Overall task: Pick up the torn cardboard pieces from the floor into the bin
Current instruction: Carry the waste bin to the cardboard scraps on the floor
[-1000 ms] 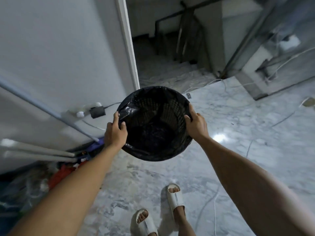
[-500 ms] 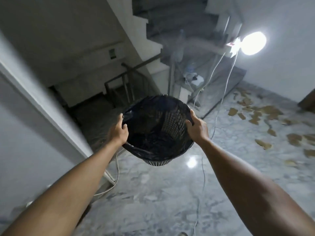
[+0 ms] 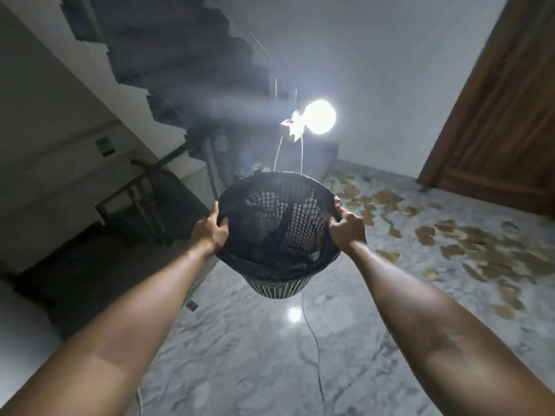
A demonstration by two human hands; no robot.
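Note:
I hold a round mesh bin (image 3: pixel 277 232) lined with a black bag in the air at chest height, its mouth tilted toward me. My left hand (image 3: pixel 210 231) grips the left side of its rim and my right hand (image 3: pixel 347 228) grips the right side. Nothing but the crumpled bag shows inside. Several torn brown cardboard pieces (image 3: pixel 450 244) lie scattered over the marble floor to the right, from the far wall to the right edge of the view.
A bright lamp (image 3: pixel 319 117) on a white socket block hangs ahead, and its cable (image 3: pixel 313 340) trails across the floor below the bin. A staircase (image 3: pixel 168 70) and railing (image 3: pixel 141 193) stand at the left. A wooden door (image 3: pixel 507 121) is at the right.
My view has swung right and up, from the wall and doorway to the lamp and the cardboard-strewn floor. The bin stays gripped in both hands and has come closer to the scraps.

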